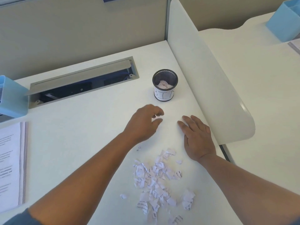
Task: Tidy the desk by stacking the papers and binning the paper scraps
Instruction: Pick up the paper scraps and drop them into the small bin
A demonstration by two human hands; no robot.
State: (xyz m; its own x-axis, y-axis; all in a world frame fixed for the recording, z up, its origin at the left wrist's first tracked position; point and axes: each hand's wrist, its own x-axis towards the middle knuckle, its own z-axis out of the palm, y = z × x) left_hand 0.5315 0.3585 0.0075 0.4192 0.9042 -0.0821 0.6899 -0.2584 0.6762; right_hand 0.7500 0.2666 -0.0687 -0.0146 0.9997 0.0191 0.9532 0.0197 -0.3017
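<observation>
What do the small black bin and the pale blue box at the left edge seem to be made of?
Small black bin: likely wire mesh, matt; fine see-through grid, paper label wrapped round its base. Pale blue box: probably plastic, smooth, slightly translucent walls.

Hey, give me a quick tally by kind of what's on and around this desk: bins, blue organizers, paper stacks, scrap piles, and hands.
Mesh bin: 1
Blue organizers: 2, one at the left edge, one on the neighbouring desk
Paper stack: 1
Scrap pile: 1
Hands: 2, left hand, right hand
Total: 7
</observation>
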